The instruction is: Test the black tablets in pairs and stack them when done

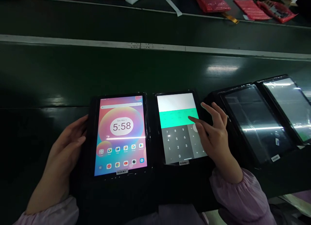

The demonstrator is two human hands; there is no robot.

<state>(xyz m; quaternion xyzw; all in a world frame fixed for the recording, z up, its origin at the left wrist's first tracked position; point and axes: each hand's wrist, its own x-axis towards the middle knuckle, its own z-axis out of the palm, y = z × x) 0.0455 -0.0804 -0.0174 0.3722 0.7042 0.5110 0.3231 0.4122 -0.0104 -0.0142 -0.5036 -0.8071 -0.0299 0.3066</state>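
Observation:
Two lit tablets stand side by side in front of me, in dark surrounds. The left tablet [121, 137] shows a colourful home screen with a clock and app icons. At its left edge is my left hand [66, 150], closed round the dark border, its fingertips partly hidden. The right tablet [178, 144] shows a calculator with a white top, a green band and grey number keys. Over its right side is my right hand [215, 131], fingers apart and holding nothing. Its index fingertip is at the green band; whether it touches the glass I cannot tell.
Further right lean a dark-screened tablet [257, 121] and another tablet [289, 101] with a pale screen. A metal strip [97, 43] crosses the green bench. Beyond it lie red bubble-wrap pouches [210, 1] and a white strip [172, 4].

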